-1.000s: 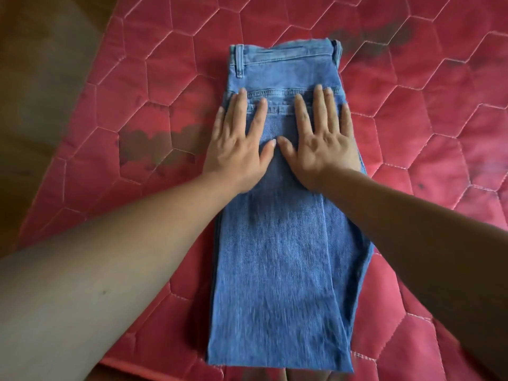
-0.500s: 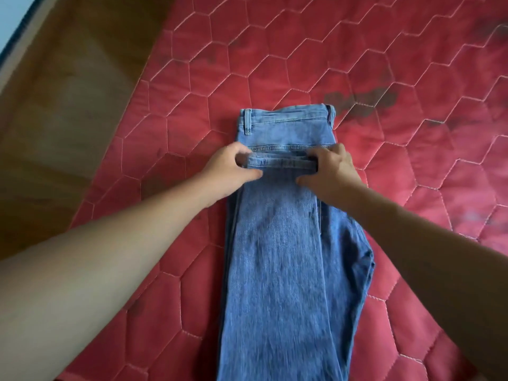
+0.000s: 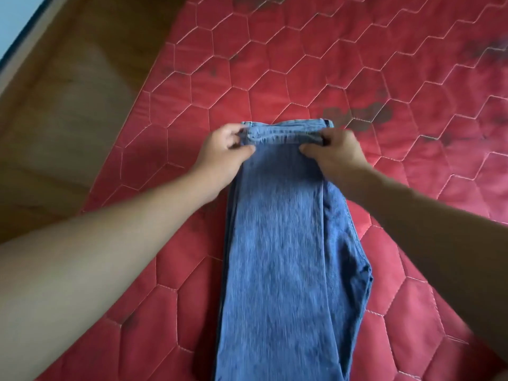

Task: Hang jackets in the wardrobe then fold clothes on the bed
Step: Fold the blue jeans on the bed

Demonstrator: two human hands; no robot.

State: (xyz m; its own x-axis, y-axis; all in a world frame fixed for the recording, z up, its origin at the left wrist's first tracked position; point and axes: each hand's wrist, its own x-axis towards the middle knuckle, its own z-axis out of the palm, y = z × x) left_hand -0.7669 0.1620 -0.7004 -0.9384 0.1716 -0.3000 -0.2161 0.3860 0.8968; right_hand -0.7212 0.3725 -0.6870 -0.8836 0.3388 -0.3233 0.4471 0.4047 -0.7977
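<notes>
Here left hand (image 3: 223,156) and right hand (image 3: 334,154) pinch the far end of the jeans (image 3: 283,243); keep both corners level when folding.

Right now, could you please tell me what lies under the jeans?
The red quilted mattress lies under the jeans, showing on both sides. Anything else beneath the denim is covered.

Blue jeans (image 3: 286,243), folded lengthwise, on bed (image 3: 357,64)
</notes>
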